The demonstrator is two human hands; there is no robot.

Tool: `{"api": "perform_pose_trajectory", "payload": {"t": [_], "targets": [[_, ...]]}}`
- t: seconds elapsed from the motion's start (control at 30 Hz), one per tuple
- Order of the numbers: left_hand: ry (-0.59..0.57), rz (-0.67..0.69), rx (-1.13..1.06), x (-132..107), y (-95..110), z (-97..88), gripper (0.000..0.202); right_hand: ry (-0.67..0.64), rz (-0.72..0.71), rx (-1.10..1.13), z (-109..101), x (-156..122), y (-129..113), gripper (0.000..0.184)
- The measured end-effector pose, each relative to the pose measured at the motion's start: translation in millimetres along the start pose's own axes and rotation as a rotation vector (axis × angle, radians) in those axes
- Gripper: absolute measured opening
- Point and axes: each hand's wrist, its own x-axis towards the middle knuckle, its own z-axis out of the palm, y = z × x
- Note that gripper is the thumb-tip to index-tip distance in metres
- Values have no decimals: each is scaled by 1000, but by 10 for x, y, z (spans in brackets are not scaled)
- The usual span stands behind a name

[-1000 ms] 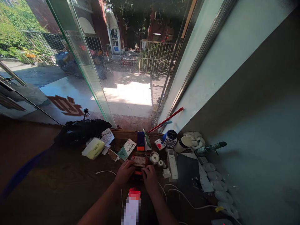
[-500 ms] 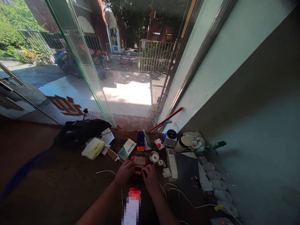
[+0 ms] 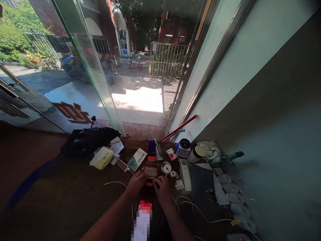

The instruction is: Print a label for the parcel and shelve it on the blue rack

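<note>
Between my hands, on the dark wooden table (image 3: pixel 82 194), lies a small red-and-black object (image 3: pixel 149 184) whose kind I cannot make out. Its reddish, see-through-looking part (image 3: pixel 150 171) is on the far side. My left hand (image 3: pixel 136 183) rests against the left side with fingers curled in. From the right, my right hand (image 3: pixel 162 187) bends its fingertips onto the near edge. A white roll (image 3: pixel 166 168) and a smaller roll (image 3: pixel 173 174) sit just right of it. Nearer me is a blurred-out white strip with a red end (image 3: pixel 145 206).
Behind stand a green-and-white box (image 3: pixel 137 159), a dark blue box (image 3: pixel 151 150) and a blue round container (image 3: pixel 183 148). A remote control (image 3: pixel 185 175), dark flat panel (image 3: pixel 202 180) and white cable (image 3: pixel 208 221) lie right. A yellow packet (image 3: pixel 103 158) and black bag (image 3: pixel 87 142) lie left.
The whole view has shifted very slightly, so everything sits a little further right. Both hands keep nearly the same place around the red-and-black object.
</note>
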Motion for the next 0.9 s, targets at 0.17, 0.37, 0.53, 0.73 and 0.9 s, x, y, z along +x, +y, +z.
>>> {"api": "perform_pose_trajectory", "payload": {"t": [0.17,0.37,0.53,0.73,0.9], "targets": [[-49,56,-31,-18,-33,7,18,-10,-54,-41,-10,6,20,17],[-128,61,-62,-83,-56,47,41,-42,-165,-59,57,-142,124,37],[-172,-3,-129,-68,-5,55,41,-44,-152,-59,104,-157,174,42],[-75,-208,-270,-138,69,-51,47,25,0,-33,9,-414,-75,37],[79,-570,-393,-905,337,0,39,160,283,-146,423,-1460,-442,50]]}}
